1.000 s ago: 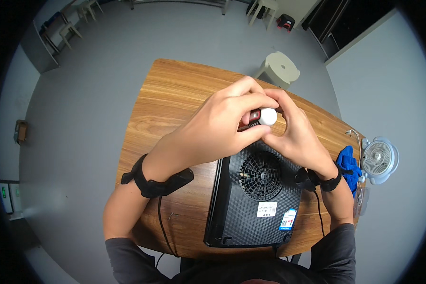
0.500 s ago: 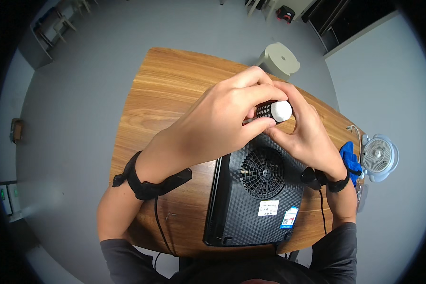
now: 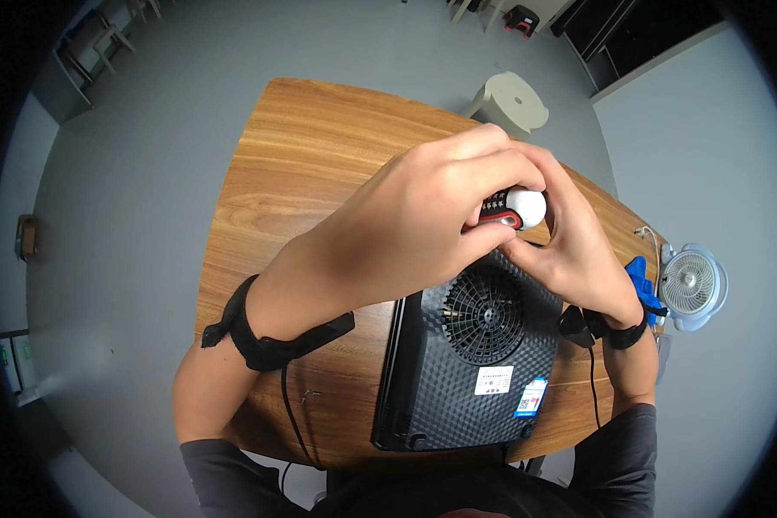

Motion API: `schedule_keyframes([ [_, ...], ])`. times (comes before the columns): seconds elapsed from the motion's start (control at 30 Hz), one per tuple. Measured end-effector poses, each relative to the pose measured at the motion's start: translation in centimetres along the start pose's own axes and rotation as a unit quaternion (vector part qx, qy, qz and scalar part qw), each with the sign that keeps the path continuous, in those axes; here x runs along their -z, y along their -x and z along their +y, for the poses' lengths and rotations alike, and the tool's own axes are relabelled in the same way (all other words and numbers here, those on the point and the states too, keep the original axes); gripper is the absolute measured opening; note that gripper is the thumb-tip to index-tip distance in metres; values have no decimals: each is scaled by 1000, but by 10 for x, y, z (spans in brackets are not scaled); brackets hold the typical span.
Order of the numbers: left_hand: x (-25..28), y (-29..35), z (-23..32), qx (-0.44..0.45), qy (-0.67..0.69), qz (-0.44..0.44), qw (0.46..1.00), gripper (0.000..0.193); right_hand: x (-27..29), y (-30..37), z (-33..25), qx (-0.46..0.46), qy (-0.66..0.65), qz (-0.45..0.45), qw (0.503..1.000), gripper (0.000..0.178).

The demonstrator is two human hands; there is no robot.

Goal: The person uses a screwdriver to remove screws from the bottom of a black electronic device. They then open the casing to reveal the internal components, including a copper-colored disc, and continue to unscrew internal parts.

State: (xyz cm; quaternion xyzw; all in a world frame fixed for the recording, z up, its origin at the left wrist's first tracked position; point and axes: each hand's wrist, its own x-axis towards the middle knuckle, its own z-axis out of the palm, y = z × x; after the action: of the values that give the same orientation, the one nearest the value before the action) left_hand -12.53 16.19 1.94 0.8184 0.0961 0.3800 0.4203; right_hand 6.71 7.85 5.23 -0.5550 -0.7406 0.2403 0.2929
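Observation:
Both of my hands meet above the far end of the black appliance, closed around a short black cylinder (image 3: 498,205). It has a star-like pattern, red trim and a rounded white end (image 3: 528,209); the rest is hidden by my fingers. My left hand (image 3: 453,203) grips it from the left between thumb and fingers. From the right, my right hand (image 3: 574,246) curls round its far side. Below them the appliance (image 3: 457,406), which looks like an induction cooker, lies underside up. A round fan grille (image 3: 489,315) and two labels show on its textured base.
Small metal pieces (image 3: 311,395) lie on the wooden table (image 3: 302,155) left of the appliance. A blue cloth (image 3: 639,276) and a light-blue fan (image 3: 692,281) are at the right edge. Beyond the table stands a pale stool (image 3: 509,104). Black cables hang from both wrist straps.
Both hands and the cylinder have shifted slightly right. The cylinder appears turned in my fingers, so its red trim now shows below the white end.

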Motion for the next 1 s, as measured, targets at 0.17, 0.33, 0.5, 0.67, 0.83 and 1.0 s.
schedule_keyframes([
  [0.17, 0, -4, 4, 12, -35, 25, 999, 32, -11, 2, 9, -22, 31, 10, 999, 68],
  [0.33, -3, -2, -1, 8, -9, 60, 998, 26, -5, 0, 9, 4, 49, 6, 999, 63],
  [0.5, 0, -3, -2, 2, -12, 45, 999, 20, -10, -3, 5, 18, 35, 19, 999, 53],
  [0.67, 3, 0, 3, 52, 8, 48, 997, 22, -10, -3, -3, -30, 12, -2, 999, 50],
  [0.83, 14, 2, -3, 256, 15, 37, 966, 22, -14, -4, -5, 10, -19, 32, 999, 47],
  [1.0, 3, 16, -34, 309, -103, -47, 944, 26, -16, -7, 1, 24, 57, -5, 998, 45],
])
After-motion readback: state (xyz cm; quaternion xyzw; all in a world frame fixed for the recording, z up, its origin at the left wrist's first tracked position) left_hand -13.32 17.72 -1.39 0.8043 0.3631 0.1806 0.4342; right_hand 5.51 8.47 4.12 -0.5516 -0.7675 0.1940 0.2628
